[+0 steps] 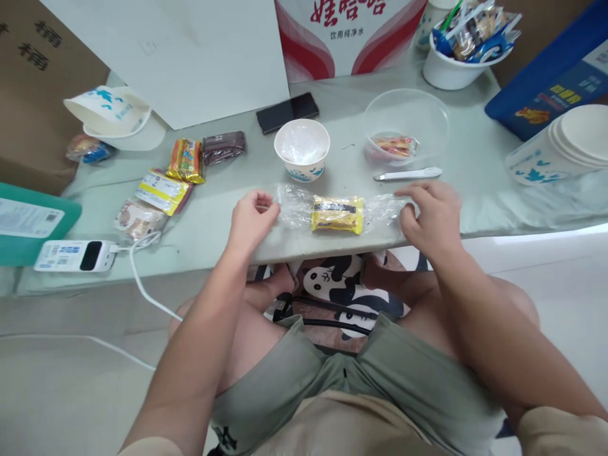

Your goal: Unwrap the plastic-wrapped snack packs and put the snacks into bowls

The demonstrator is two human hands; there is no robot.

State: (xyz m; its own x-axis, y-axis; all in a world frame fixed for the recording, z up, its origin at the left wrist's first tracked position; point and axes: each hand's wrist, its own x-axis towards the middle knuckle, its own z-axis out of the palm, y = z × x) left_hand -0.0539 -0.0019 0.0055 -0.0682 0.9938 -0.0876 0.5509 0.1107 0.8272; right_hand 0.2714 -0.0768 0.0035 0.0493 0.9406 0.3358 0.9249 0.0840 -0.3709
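Note:
A small yellow snack packet [337, 215] lies near the front edge of the table, with clear plastic wrap [295, 206] around it and spread out to both sides. My left hand [254, 218] pinches the wrap's left end between thumb and fingers. On the other side, my right hand [430, 209] has its fingers closed at the wrap's right end, its outer edge a little blurred. Just behind the packet stands a paper cup [302, 152] with something whitish and clear inside. A white utility knife [408, 174] rests beyond my right hand.
Wrapped snacks [164, 192] and a white power bank [75, 256] with a cable lie at left. Behind are a black phone [287, 113] and a clear round bowl [439, 120] holding a red packet. Stacked paper cups [532, 158] and a filled white tub [444, 71] stand right.

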